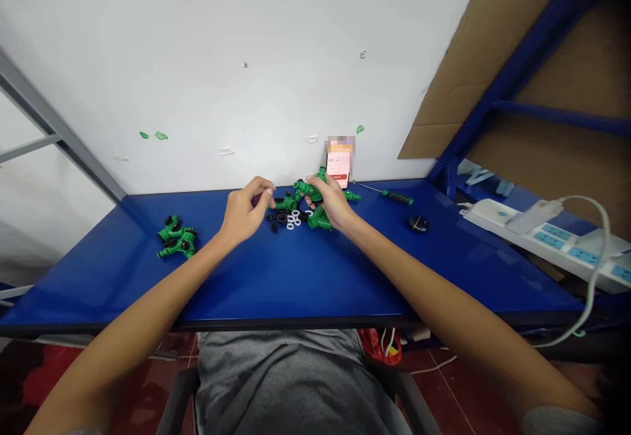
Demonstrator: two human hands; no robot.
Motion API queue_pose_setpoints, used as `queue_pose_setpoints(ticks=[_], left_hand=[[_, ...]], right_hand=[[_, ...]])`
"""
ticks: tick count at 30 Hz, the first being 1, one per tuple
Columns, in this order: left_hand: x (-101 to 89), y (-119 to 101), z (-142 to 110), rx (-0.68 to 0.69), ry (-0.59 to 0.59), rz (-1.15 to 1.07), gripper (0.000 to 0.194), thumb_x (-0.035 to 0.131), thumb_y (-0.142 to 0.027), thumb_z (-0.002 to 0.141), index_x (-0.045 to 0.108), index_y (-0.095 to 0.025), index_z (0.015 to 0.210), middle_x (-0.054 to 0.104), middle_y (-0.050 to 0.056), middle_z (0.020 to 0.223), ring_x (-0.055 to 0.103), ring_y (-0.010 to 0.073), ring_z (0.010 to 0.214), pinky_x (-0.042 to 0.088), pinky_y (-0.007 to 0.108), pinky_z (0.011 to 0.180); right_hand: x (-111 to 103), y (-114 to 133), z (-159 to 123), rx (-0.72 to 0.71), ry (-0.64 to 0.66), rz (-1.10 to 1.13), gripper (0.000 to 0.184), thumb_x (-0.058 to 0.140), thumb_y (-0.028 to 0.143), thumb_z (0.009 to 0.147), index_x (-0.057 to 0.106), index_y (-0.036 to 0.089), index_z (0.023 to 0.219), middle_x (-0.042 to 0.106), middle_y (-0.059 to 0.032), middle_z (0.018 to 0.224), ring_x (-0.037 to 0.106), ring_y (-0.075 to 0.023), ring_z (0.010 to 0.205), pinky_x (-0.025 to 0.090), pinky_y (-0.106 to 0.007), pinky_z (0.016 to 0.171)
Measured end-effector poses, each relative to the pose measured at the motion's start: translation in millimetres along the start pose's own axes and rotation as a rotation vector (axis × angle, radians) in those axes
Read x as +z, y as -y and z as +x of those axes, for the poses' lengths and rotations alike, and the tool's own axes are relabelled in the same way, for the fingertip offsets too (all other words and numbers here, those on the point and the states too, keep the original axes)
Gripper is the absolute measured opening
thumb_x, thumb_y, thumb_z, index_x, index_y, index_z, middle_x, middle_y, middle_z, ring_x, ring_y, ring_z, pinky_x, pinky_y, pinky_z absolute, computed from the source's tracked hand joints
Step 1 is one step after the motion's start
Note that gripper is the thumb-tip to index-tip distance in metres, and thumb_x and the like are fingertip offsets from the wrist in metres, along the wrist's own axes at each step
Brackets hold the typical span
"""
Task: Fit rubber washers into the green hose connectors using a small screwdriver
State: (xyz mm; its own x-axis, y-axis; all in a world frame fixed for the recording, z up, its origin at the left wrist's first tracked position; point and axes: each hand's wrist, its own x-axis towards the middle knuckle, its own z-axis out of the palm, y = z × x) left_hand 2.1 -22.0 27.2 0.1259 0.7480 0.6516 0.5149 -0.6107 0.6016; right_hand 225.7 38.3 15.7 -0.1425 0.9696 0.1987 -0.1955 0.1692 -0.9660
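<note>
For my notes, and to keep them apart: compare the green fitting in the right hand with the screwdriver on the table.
The green plastic fitting is held in the right hand; the screwdriver lies on the blue table, off to the right. The fitting is chunky, the screwdriver long and slim. The fitting is all green, the screwdriver has a thin metal shaft. Both show green.

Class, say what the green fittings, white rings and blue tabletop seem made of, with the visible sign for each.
The green fittings look like moulded plastic: glossy, rounded. The white rings seem plastic, but are too small to tell. The blue tabletop looks painted or laminated: smooth, shiny.
</note>
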Motion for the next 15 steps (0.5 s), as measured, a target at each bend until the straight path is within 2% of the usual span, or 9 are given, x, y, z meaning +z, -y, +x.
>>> queue_pose_setpoints(ticks=[3, 5, 9, 12, 15], left_hand=[[3.9, 6.8, 3.8, -0.195, 0.099, -0.260, 0.011, 0.055, -0.032, 0.104, 0.056, -0.022, 0.100, 0.072, -0.001, 0.085, 0.051, 0.0098, 0.057, 0.042, 0.024, 0.058], [6.2, 9.6, 4.8, -0.247, 0.144, -0.316, 0.014, 0.064, -0.034, 0.099, 0.060, -0.021, 0.102, 0.067, -0.001, 0.087, 0.047, 0.0090, 0.058, 0.039, 0.023, 0.057], [7.7, 9.5, 4.1, -0.188, 0.167, -0.274, 0.035, 0.078, -0.037, 0.091, 0.073, -0.022, 0.122, 0.071, 0.001, 0.100, 0.035, 0.0056, 0.055, 0.032, 0.024, 0.056], [7.5, 9.8, 3.4, -0.177, 0.120, -0.241, 0.031, 0.079, -0.037, 0.090, 0.079, -0.020, 0.116, 0.076, 0.003, 0.102, 0.026, 0.0041, 0.051, 0.025, 0.026, 0.053], [8.3, 12.4, 3.5, -0.226, 0.092, -0.236, 0.031, 0.081, -0.038, 0.087, 0.082, -0.019, 0.112, 0.079, 0.005, 0.098, 0.027, 0.0041, 0.050, 0.023, 0.026, 0.052]], right_hand=[[2.3, -2.0, -1.7, -0.025, 0.078, 0.001, 0.050, 0.086, 0.061, 0.080, 0.051, 0.027, 0.091, 0.069, 0.0003, 0.079, 0.060, -0.0151, 0.061, 0.043, -0.028, 0.051], [4.8, -3.7, -3.4, -0.074, 0.104, -0.075, 0.052, 0.085, 0.064, 0.082, 0.049, 0.028, 0.094, 0.063, 0.0022, 0.075, 0.059, -0.0159, 0.060, 0.042, -0.030, 0.050], [9.5, -8.0, -5.3, -0.151, 0.138, -0.202, 0.052, 0.080, 0.069, 0.089, 0.047, 0.029, 0.098, 0.055, 0.0043, 0.069, 0.054, -0.0162, 0.056, 0.037, -0.031, 0.049], [10.3, -12.1, -4.1, -0.164, 0.183, -0.212, 0.053, 0.075, 0.073, 0.092, 0.045, 0.029, 0.099, 0.055, 0.0045, 0.071, 0.053, -0.0160, 0.056, 0.036, -0.031, 0.048], [8.9, -17.1, -2.3, -0.197, 0.189, -0.250, 0.053, 0.072, 0.074, 0.094, 0.045, 0.030, 0.100, 0.054, 0.0051, 0.072, 0.055, -0.0168, 0.058, 0.040, -0.032, 0.051]])
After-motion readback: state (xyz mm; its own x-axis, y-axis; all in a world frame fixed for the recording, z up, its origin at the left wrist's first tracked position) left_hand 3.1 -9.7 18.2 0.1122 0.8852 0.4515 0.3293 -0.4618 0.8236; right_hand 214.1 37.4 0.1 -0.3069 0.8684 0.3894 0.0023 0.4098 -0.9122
